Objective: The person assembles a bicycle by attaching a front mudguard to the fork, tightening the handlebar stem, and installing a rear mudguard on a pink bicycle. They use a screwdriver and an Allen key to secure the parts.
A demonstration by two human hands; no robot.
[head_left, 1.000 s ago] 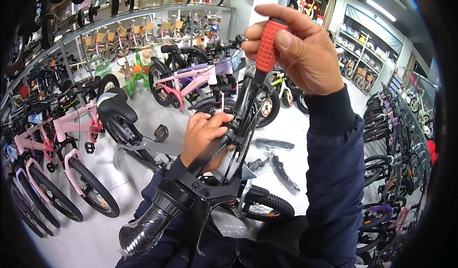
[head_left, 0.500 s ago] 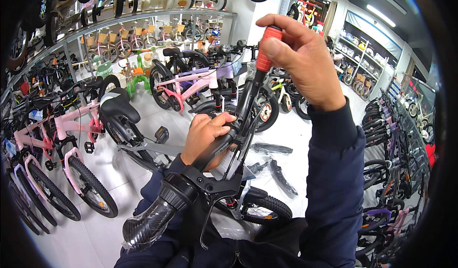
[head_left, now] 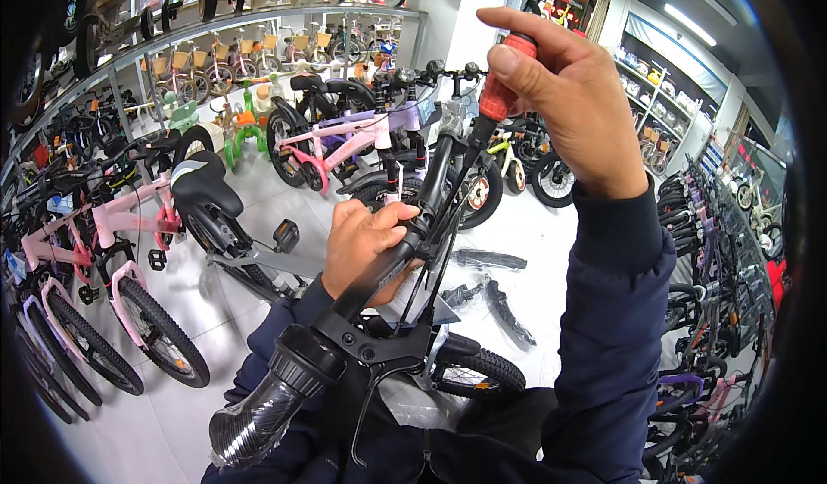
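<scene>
1. Head view: the left hand (head_left: 366,241) has its grip closed around one black handlebar (head_left: 392,264), near the middle of the bar.
2. The right hand (head_left: 573,96) is raised above it, its grip tight on the red handle of one screwdriver (head_left: 498,96), whose dark shaft points down toward the bar.
3. One plastic-wrapped rubber sleeve (head_left: 258,411) covers the near bar end, with one brake lever (head_left: 375,393) just beside it.
4. Two loose black mudguards (head_left: 504,307) lie on the white floor (head_left: 551,234).
5. Two pink bicycles (head_left: 112,251) stand at left.
</scene>
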